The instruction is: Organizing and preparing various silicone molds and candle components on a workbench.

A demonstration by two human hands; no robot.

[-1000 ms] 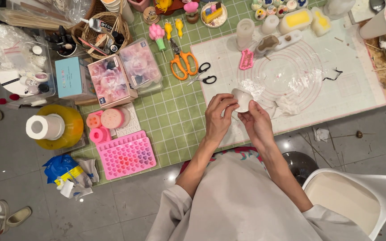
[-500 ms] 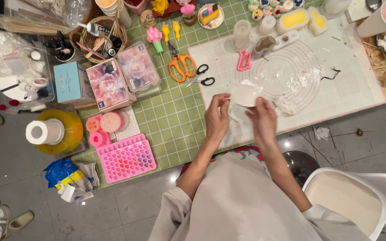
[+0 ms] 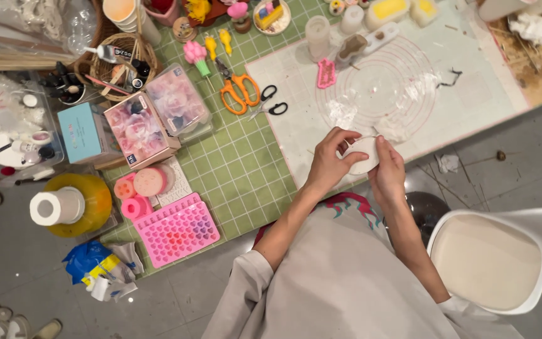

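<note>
Now, hands: your left hand (image 3: 330, 164) and right hand (image 3: 389, 172) close together on the white disc (image 3: 363, 155).
Disc: over the mat (image 3: 472, 88) edge.
Scissors (image 3: 241, 94): at ten o'clock.
Pink mold (image 3: 177, 229): at eight o'clock.

- One view only, from a camera looking almost straight down from well above the person
- It takes in the person's shoulders, both arms and the green cutting mat (image 3: 233, 169)
- The white silicone mat (image 3: 472, 81) runs off the top right, the white chair (image 3: 503, 257) sits lower right
</note>
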